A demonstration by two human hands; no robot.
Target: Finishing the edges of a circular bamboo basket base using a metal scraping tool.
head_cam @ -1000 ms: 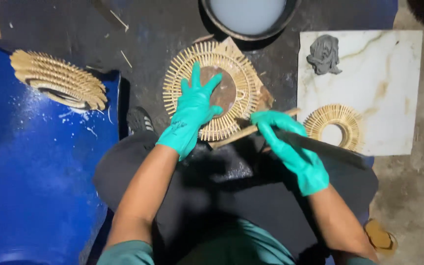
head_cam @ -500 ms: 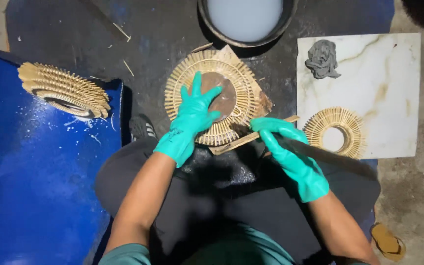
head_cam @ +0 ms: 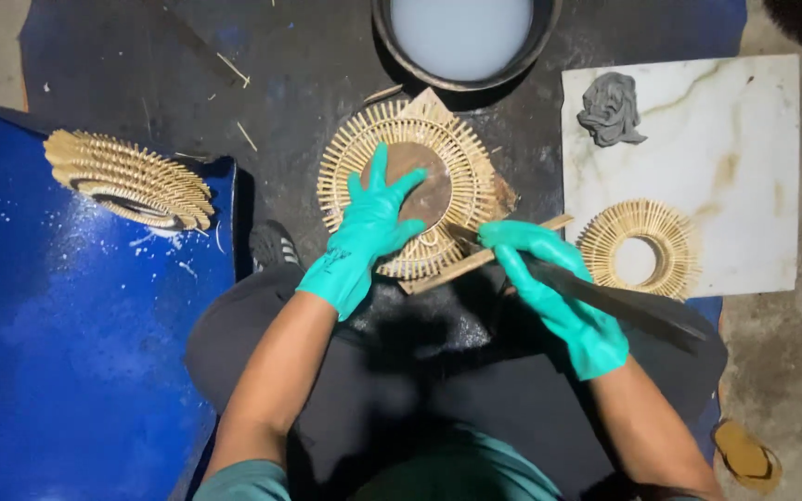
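My left hand [head_cam: 364,237], in a teal glove, lies flat with fingers spread on a round sunburst frame of thin wooden sticks [head_cam: 461,153] with a brown disc in its middle. My right hand [head_cam: 549,283], also gloved in teal, is closed around a long dark blade [head_cam: 642,311] whose tip meets the frame's lower right rim. A flat wooden strip [head_cam: 447,269] lies under that rim. The frame rests on the dark ground just past my knees.
A dark bowl of pale liquid [head_cam: 461,37] stands beyond the frame. A white marble tile [head_cam: 735,139] at right carries a grey clay lump [head_cam: 611,109] and a smaller stick ring [head_cam: 640,246]. Stacked stick rings [head_cam: 127,176] lie on a blue sheet [head_cam: 58,353] at left.
My right hand with the blade has shifted slightly along the frame's lower right rim. My left hand stays pressed on the frame.
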